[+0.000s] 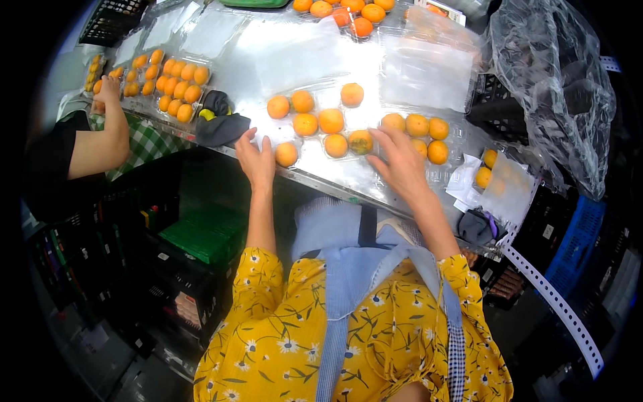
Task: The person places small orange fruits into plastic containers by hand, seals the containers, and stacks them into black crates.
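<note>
1. Silver metal shows across the table [251, 84], where a cluster of oranges [330, 120] lies between the person's hands and just beyond them.
2. The left hand [257, 161] is empty, its fingers loosely spread just beside the nearest orange [286, 155].
3. The right hand [402, 164] has thumb and fingers apart, next to a green-patched orange [360, 142]; whether they touch cannot be told.
4. Beyond the right hand, a clear tray [458, 144] holds more fruit.
5. A dark cloth bundle [224, 130] lies left of the left hand; farther left is a co-worker's hand [108, 90].
</note>
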### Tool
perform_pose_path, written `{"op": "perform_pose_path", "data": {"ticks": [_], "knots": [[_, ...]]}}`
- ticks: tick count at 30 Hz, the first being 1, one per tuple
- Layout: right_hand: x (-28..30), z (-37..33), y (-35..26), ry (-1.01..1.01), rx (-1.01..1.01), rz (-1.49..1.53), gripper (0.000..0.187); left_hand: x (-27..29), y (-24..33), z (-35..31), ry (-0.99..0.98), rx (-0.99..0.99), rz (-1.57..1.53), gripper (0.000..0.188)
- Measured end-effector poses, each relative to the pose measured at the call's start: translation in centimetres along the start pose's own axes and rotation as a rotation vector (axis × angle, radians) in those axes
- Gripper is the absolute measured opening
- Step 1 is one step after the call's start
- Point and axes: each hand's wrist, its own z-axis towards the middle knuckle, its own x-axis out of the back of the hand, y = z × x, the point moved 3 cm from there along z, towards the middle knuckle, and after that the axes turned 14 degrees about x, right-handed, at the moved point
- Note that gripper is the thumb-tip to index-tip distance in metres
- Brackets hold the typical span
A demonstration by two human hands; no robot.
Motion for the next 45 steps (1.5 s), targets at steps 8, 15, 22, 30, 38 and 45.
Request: {"op": "perform_pose_path", "data": {"ticks": [8,15,22,30,38,45], "knots": [[-3.7,1.5,1.2,-0.267,-0.018,-0.113,0.045,-3.5,-1.8,2.3,-0.499,0.192,-0.123,0.032],[-2.6,-0.2,0.6,-0.069,-0.312,0.347,0.039,-3.4,-1.3,3.6,-0.537,0.108,-0.073,0.032],[-1.8,-2.1,-0.3,0.241,-0.386,0.957,0.047,-3.3,0.2,5.0,-0.546,0.074,-0.027,0.025],[-2.7,-1.6,-0.6,0.241,-0.344,0.79,0.054,-3.1,1.3,5.1,-0.508,0.003,0.012,0.024],[-2.8,-1.1,-0.9,0.209,-0.254,0.471,0.053,-3.3,1.1,5.1,-0.543,0.03,-0.012,0.026],[-2.0,-0.5,-1.8,0.187,-0.345,0.536,0.058,1.2,5.8,1.8,-0.287,-0.179,-0.196,0.037]]}}
